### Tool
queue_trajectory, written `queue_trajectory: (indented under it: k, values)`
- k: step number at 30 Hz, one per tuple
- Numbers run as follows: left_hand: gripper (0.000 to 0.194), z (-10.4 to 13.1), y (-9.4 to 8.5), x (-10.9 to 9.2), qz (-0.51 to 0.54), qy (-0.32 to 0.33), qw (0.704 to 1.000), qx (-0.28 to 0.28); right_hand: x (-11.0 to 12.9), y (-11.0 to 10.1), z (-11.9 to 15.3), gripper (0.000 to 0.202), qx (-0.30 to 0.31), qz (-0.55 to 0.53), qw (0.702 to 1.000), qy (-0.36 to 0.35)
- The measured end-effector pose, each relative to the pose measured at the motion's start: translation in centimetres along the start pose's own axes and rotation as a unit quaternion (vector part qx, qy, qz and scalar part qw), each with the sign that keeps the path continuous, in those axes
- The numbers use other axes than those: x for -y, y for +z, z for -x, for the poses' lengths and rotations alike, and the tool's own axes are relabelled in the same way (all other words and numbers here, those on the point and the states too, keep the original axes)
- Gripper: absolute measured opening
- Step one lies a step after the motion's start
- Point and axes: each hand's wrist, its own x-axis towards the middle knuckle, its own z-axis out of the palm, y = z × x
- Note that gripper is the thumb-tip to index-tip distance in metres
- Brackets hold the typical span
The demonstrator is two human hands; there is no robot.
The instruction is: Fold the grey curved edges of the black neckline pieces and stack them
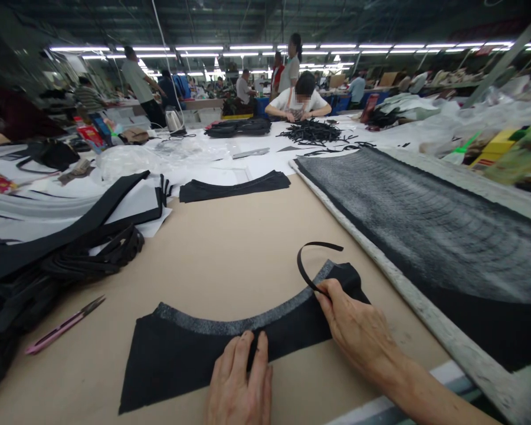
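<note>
A curved black fabric piece (pixel 168 360) lies on the tan work surface, with a speckled grey-white band along its concave upper edge. My left hand (pixel 241 378) rests on its lower middle, fingers stretched out and slightly apart. Near the right end of the piece, my right hand (pixel 358 330) pinches a narrow black strip (pixel 304 265) between thumb and fingers. The strip's free end curls up and to the right above the speckled band. Part of the strip is hidden under my right fingers.
Pink-handled thread snips (pixel 64 326) lie at left beside a bundle of black strips (pixel 95 254). More black pieces (pixel 234 186) are stacked ahead. A long speckled black panel (pixel 425 218) runs along the right. Across the table, a person (pixel 298 100) bends over a strip pile (pixel 316 131).
</note>
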Motion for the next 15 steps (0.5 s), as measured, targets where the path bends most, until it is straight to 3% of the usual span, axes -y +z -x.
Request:
queue_trajectory:
  k: [15]
  values:
    - [0.032,-0.06,-0.31,0.49,-0.001,0.002,1.000,0.012,0.08,-0.06,-0.15,0.017,-0.007,0.005,1.000,0.003]
